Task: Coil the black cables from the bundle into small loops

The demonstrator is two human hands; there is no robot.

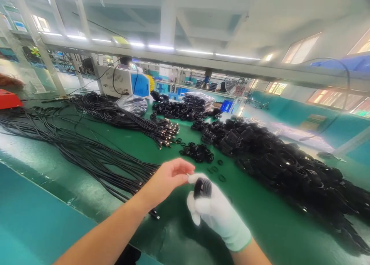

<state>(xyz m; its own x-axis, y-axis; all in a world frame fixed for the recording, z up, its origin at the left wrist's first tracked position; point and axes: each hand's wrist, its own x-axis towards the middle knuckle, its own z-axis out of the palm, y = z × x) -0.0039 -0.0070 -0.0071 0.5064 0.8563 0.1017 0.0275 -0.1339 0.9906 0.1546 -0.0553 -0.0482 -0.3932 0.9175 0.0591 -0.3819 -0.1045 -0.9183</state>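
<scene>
A green table fills the lower frame. A large heap of coiled cables spreads across the right; long loose cables lie at left. At lower centre, the gloved right hand grips a small coiled cable, while the bare left hand pinches at the coil's top.

Coiled cable: mostly hidden inside the gloved right hand; only its top loops show.
Left hand: fingertips blurred where they meet the glove.
Heap of black coils, right: cut off by the picture's edge.
Long cables, left: far ends cut off.
Far shelving: blurred.
</scene>
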